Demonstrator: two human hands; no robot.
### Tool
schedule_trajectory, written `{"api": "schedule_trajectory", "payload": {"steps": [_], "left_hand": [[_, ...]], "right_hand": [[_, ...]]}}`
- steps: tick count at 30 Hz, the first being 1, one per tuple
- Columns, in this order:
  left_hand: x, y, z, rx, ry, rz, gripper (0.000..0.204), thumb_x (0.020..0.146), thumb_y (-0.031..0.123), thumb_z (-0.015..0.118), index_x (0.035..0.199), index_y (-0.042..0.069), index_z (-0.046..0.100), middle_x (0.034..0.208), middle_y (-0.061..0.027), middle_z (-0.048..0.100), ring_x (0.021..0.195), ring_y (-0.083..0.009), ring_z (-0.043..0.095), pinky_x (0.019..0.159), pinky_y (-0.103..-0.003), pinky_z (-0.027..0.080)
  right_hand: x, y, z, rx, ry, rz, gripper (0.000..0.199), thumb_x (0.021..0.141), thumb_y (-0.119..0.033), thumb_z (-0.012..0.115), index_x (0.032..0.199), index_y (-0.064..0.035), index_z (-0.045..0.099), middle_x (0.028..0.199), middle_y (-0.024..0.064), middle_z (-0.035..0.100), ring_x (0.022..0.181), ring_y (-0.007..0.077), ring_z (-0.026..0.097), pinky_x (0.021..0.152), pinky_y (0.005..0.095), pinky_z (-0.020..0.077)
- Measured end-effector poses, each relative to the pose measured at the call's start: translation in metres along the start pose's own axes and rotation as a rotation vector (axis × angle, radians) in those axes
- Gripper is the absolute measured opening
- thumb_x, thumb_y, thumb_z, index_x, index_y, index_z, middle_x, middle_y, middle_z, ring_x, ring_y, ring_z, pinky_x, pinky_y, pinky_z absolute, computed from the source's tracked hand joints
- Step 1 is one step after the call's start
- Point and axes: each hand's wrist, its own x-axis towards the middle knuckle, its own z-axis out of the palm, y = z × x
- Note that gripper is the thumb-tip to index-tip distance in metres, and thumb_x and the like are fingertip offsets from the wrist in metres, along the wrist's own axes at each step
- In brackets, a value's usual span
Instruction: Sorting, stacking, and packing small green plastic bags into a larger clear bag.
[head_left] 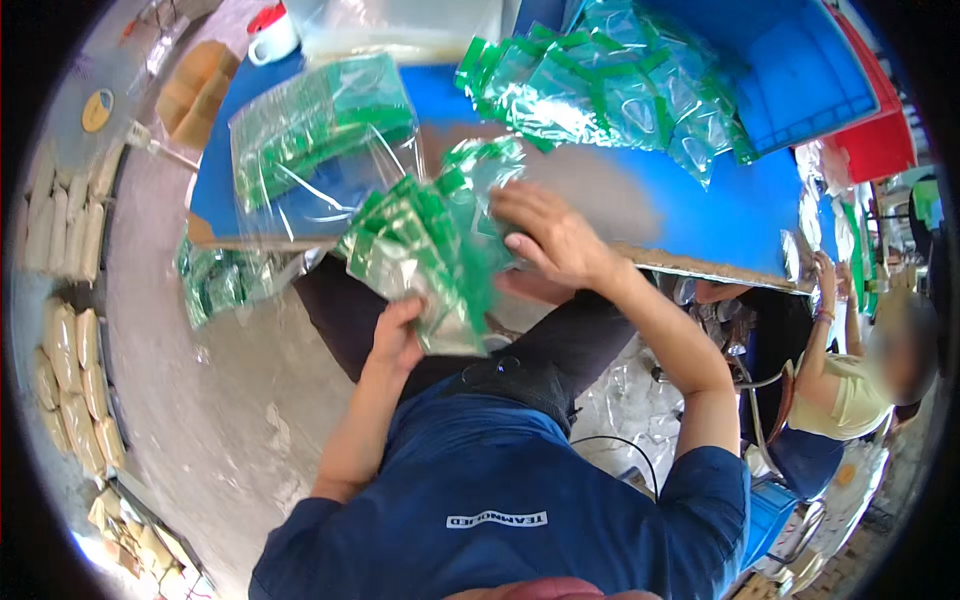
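My left hand (398,338), over my lap, is closed on a fanned stack of clear plastic packets with green edges (415,250). Fingers stretched forward and thumb apart, my right hand (555,240) is at the table's near edge, right of the stack. Its fingertips are beside another clear and green packet (487,165) lying on the table; whether they touch it I cannot tell. To the left, a large clear bag (325,140) holds several rows of similar green-edged packets and hangs slightly over the edge.
A loose heap of green-edged packets (600,90) covers the far right of the blue table (720,220). Behind it stand a blue crate (810,75) and a red crate (880,140). A white mug (273,42) is at the far left. A co-worker (835,390) sits at right.
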Motion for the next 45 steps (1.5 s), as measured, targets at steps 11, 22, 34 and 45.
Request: {"api": "schedule_trajectory", "payload": {"steps": [11,22,34,45], "left_hand": [[-0.001,-0.001,0.002,-0.114,-0.008,0.038,0.063,0.082,0.01,0.07,0.14,-0.001,0.044,0.131,-0.0171,0.059,0.119,-0.0324,0.06,0.103,-0.049,0.049],[-0.004,-0.007,-0.004,-0.035,0.039,0.027,0.065,0.081,0.013,0.07,0.139,-0.002,0.045,0.132,-0.0197,0.058,0.12,-0.0353,0.059,0.105,-0.049,0.047],[0.013,-0.013,0.01,-0.337,-0.168,-0.11,0.061,0.084,0.013,0.071,0.139,0.001,0.047,0.133,-0.0193,0.058,0.123,-0.035,0.057,0.106,-0.052,0.046],[0.002,-0.02,0.011,-0.132,-0.001,0.063,0.054,0.089,0.016,0.062,0.138,-0.001,0.047,0.132,-0.0186,0.058,0.122,-0.0339,0.058,0.107,-0.05,0.045]], "right_hand": [[0.023,0.063,0.005,-0.339,0.01,0.148,0.062,0.095,-0.05,0.054,0.136,-0.0043,0.052,0.146,0.0205,0.046,0.14,0.0401,0.036,0.116,0.0599,0.02],[0.061,0.112,-0.01,-0.364,0.267,0.065,0.041,0.099,-0.028,0.051,0.13,-0.0013,0.055,0.136,0.0199,0.055,0.125,0.0391,0.05,0.105,0.0491,0.0388],[0.039,-0.026,0.009,0.265,0.134,0.478,0.022,0.097,-0.016,0.053,0.102,0.0006,0.066,0.085,0.0225,0.067,0.08,0.0407,0.066,0.074,0.046,0.0516],[0.021,0.062,-0.002,-0.406,0.002,0.164,0.054,0.099,-0.047,0.048,0.141,-0.0133,0.05,0.151,0.0159,0.041,0.145,0.0411,0.025,0.117,0.0615,0.0176]]}}
